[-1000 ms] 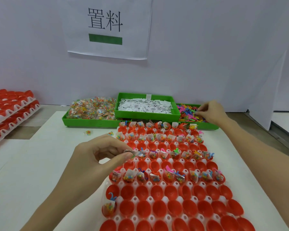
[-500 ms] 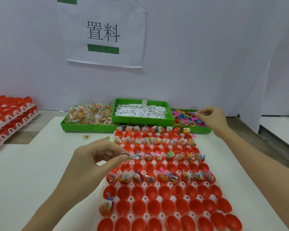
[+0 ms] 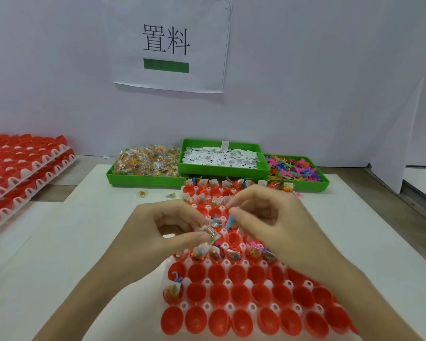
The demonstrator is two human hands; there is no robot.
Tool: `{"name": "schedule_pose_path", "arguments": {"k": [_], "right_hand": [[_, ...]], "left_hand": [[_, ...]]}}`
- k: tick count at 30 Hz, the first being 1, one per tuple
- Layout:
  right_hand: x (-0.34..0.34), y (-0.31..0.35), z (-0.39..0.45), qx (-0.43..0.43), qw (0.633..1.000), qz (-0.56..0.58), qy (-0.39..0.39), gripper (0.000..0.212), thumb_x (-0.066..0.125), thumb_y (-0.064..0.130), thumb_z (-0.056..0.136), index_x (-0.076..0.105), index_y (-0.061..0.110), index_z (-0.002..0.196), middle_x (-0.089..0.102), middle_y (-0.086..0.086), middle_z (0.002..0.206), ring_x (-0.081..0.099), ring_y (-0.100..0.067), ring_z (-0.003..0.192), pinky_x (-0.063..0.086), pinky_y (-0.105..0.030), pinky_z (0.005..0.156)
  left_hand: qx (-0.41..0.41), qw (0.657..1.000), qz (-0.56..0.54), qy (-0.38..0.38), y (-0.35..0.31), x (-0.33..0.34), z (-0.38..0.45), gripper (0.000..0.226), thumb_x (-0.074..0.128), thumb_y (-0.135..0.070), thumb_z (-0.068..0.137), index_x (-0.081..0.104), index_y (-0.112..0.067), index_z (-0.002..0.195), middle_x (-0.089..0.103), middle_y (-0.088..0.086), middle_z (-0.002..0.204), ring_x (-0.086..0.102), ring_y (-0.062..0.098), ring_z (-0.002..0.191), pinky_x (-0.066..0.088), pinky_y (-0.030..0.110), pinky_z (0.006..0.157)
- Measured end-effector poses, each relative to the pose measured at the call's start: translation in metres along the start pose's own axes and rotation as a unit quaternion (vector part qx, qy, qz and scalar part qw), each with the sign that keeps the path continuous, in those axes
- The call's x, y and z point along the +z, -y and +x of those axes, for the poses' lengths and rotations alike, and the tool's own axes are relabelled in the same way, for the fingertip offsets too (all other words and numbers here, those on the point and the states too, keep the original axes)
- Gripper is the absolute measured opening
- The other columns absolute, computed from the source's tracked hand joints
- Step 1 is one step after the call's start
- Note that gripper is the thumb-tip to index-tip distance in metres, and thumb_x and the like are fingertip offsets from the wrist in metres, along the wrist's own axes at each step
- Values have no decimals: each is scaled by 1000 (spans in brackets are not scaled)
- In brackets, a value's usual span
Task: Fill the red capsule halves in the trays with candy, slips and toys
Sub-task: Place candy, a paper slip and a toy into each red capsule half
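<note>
At frame centre, left hand [image 3: 167, 232] pinches crinkly clear candy packets [image 3: 210, 233]; right hand [image 3: 268, 217] pinches a thin blue plastic toy [image 3: 231, 221] over glossy red capsule halves [image 3: 234, 238]

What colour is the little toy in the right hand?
Blue toy, pinched by the right hand; head view.

A white paper sheet [image 3: 167, 43] taped to the pale wall bears two large black Chinese characters, 置料, with a solid green bar printed beneath them. The small white paper slips [image 3: 219, 157] in the green plastic tray carry black print too small to read.
</note>
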State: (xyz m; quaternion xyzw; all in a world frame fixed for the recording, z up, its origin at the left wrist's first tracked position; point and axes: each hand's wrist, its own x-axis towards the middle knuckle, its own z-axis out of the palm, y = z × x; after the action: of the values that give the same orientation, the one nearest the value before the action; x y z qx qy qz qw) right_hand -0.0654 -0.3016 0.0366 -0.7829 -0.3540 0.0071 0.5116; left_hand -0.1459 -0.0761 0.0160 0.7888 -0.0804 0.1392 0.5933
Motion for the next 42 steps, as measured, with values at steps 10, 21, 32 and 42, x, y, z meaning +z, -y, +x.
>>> {"name": "schedule_pose_path", "arguments": {"k": [10,21,32,42], "right_hand": [[34,-7,-22,-12,1000,19,-19,23,74,23,93,77,37,111,71,12,94,71,-13,90,55,-19,74],[29,-5,-27,48,996,79,1,6,76,23,92,82,24,90,77,6,80,74,-11,77,58,-22,72],[30,-5,-26,96,990,103,11,9,80,11,87,81,16,93,78,2,86,76,-14,81,61,-28,79],[32,-5,-27,99,990,94,22,15,84,25,83,82,22,98,79,9,89,75,-6,86,58,-19,81]], "left_hand": [[42,998,28,26,2,2,-1,19,90,-18,73,79,-22,88,78,4,81,76,21,73,59,22,69],[77,996,49,10,4,6,-4,26,89,-17,74,80,-26,98,77,1,83,76,20,74,58,20,71],[45,998,42,24,5,2,-4,27,90,-14,72,82,-21,97,76,2,83,75,21,75,59,22,72],[39,998,50,12,5,2,-4,22,88,-21,73,83,-20,95,77,1,88,76,22,78,62,27,75]]}}
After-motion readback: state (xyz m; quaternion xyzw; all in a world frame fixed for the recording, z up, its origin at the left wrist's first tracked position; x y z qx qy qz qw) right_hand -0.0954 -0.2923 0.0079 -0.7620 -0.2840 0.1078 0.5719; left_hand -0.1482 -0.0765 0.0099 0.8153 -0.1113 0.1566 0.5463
